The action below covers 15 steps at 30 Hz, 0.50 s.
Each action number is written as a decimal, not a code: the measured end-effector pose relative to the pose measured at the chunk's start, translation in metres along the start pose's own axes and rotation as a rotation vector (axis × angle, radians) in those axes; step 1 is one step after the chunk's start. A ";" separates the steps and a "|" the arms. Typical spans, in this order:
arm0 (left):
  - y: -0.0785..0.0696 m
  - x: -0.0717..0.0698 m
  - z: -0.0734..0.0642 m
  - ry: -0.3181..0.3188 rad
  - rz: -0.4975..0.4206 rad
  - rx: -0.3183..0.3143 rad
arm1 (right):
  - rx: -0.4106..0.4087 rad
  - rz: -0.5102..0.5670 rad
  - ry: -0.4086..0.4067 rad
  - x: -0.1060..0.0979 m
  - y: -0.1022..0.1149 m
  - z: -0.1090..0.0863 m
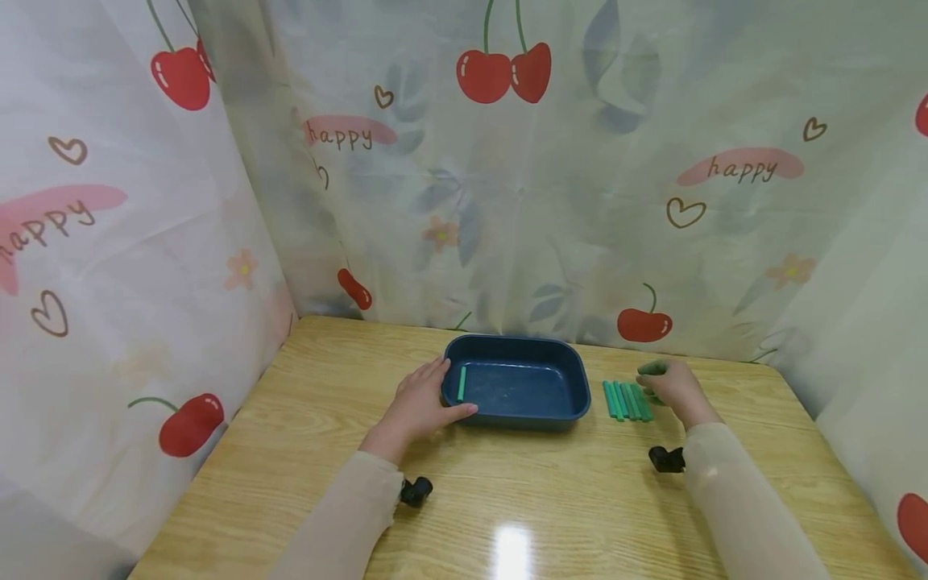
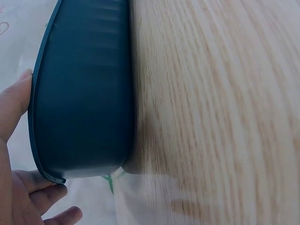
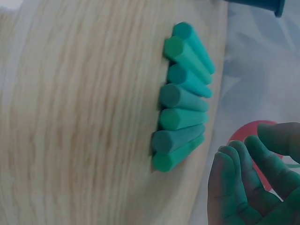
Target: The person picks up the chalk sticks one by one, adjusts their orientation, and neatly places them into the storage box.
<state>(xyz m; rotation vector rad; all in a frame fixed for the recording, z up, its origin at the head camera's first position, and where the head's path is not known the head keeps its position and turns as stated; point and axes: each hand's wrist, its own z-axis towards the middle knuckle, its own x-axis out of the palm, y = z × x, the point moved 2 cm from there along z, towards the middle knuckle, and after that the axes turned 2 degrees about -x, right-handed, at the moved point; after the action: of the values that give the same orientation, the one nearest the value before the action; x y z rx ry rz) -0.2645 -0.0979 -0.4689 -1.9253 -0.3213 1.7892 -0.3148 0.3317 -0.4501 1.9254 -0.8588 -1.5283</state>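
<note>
My left hand (image 1: 419, 407) holds the left end of a dark blue rectangular basin (image 1: 524, 391). In the left wrist view its thumb touches one rim of the basin (image 2: 84, 98), while the fingers bend around the corner. Inside the basin, along the left wall, lies one short green stick (image 1: 461, 384). To the right of the basin several green stick-shaped pieces (image 3: 183, 118) lie side by side on the table; their material is unclear. My right hand (image 1: 674, 388) is over the row's right end, with bent fingers, thumb apart and nothing visible between them.
The wooden table (image 1: 551, 491) ends at a patterned cloth (image 1: 522, 201) that hangs behind the basin and along both sides. Small black cameras sit at the left wrist (image 1: 416, 491) and the right wrist (image 1: 666, 459).
</note>
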 end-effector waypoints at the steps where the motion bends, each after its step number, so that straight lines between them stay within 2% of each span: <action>1: 0.000 0.000 0.000 -0.002 -0.003 0.001 | 0.003 -0.001 0.004 0.000 -0.002 0.001; 11: 0.001 -0.001 -0.001 -0.007 -0.014 0.003 | -0.016 -0.093 -0.017 0.001 -0.011 0.009; 15: 0.002 0.000 0.000 -0.006 -0.002 0.008 | 0.010 -0.094 0.004 0.001 -0.015 0.010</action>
<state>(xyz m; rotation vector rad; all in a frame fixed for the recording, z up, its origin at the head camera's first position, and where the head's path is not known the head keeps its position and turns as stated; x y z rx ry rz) -0.2646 -0.0993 -0.4697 -1.9132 -0.3177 1.7929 -0.3218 0.3402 -0.4637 2.0009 -0.7858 -1.5755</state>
